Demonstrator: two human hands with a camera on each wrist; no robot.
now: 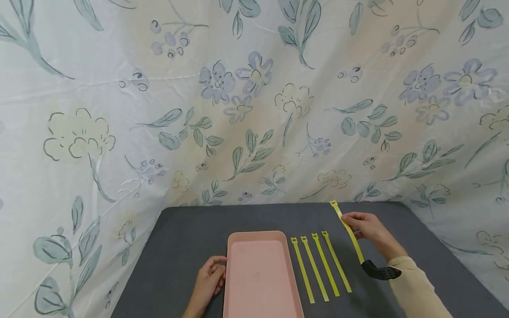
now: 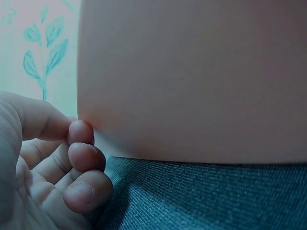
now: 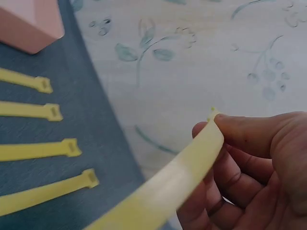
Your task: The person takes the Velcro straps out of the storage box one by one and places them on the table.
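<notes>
My right hand (image 1: pixel 371 232) pinches a yellow hook-and-loop cable tie (image 1: pixel 353 238) between thumb and fingers, below its slotted head. The tie slants, raised over the right of the table, its tail reaching toward my wrist. In the right wrist view the cable tie (image 3: pixel 165 191) stretches from the fingertips toward the lower left. Several matching yellow cable ties (image 1: pixel 309 274) lie side by side to the left of that hand. Beside the pink tray (image 1: pixel 257 235), my left hand (image 1: pixel 207 279) rests with loosely bent fingers, fingertips at the tray's left wall (image 2: pixel 192 86).
A dark grey cloth-covered table (image 1: pixel 187 234) lies beneath everything. Floral fabric (image 1: pixel 254 154) hangs behind the table and along both sides. On the right wrist sits a black band (image 1: pixel 379 270), over a cream sleeve (image 1: pixel 413 287).
</notes>
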